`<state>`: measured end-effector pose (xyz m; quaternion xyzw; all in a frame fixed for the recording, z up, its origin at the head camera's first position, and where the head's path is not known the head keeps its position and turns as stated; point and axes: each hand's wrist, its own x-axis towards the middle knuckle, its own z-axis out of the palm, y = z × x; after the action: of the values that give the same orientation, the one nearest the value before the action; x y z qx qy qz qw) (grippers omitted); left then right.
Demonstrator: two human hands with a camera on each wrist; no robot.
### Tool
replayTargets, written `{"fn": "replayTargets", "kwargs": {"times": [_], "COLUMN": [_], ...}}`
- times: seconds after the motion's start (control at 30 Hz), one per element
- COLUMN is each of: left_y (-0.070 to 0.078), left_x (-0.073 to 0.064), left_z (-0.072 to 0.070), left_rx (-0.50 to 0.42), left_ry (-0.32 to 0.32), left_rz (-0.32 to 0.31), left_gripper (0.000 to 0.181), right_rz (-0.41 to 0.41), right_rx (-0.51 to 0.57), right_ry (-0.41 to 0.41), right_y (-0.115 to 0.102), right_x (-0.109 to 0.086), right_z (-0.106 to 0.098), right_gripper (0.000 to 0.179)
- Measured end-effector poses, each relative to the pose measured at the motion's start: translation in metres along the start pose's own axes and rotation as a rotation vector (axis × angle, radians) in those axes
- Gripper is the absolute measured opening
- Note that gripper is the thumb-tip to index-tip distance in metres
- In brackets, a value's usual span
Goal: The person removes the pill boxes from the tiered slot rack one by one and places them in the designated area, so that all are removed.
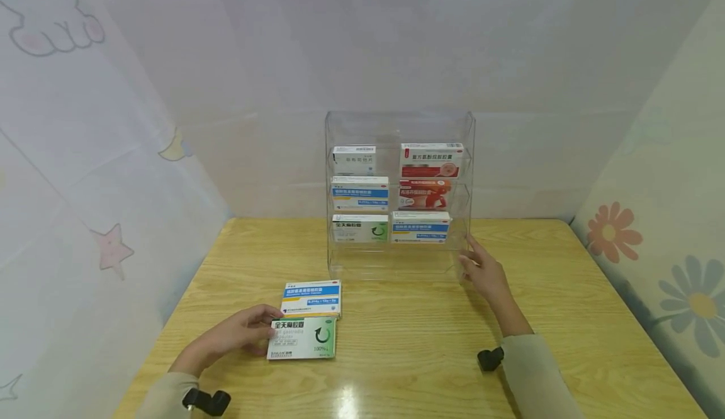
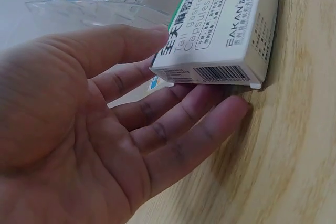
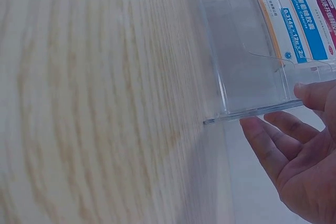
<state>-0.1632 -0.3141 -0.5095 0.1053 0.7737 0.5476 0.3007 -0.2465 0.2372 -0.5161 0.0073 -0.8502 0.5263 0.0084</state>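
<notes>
Back wall (image 1: 362,41): plain pale-lilac cloth, creased
L wall (image 1: 153,79): pale, w/ cartoon animal (image 1: 42,16), moon (image 1: 174,147), pink star (image 1: 111,247)
R wall (image 1: 651,129): pale, w/ red flower (image 1: 608,233) & blue-gray flower (image 1: 701,304)
Tbl (image 1: 425,331): lt wood grain
Light: glare spot (image 1: 347,401) on near part

Clear rack (image 1: 399,128): one, six medicine boxes visible in it: two blue-banded boxes (image 1: 360,195), one green-arrow box (image 1: 360,229), one red-and-white box (image 1: 432,161), one mostly red box (image 1: 423,194), one small pale box (image 1: 354,162). Table (image 1: 408,331): one, with two more boxes (image 1: 302,338) visible, one blue-banded, one green-arrow. Hands (image 1: 240,331): two; black wrist devices (image 1: 490,360), two.
</notes>
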Motion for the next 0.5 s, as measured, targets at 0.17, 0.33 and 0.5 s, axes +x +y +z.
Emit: {"fn": "replayTargets", "kwargs": {"times": [0.17,0.33,0.5], "left_y": [0.005,0.011,0.018], "left_x": [0.0,-0.003,-0.006], "left_z": [0.0,-0.002,-0.004], "left_rx": [0.037,0.083,0.144], "left_ry": [0.011,0.011,0.073], "left_rz": [0.011,0.013,-0.004], "left_gripper": [0.048,0.047,0.05], "right_rz": [0.013,0.017,0.018], "right_rx": [0.002,0.015,0.022], "right_ry": [0.001,0.002,0.002], "right_y": [0.0,0.0,0.0], "right_x": [0.0,0.001,0.001], "right_z": [-0.001,-0.001,-0.001], "right_gripper": [0.065,0.064,0.064]}}
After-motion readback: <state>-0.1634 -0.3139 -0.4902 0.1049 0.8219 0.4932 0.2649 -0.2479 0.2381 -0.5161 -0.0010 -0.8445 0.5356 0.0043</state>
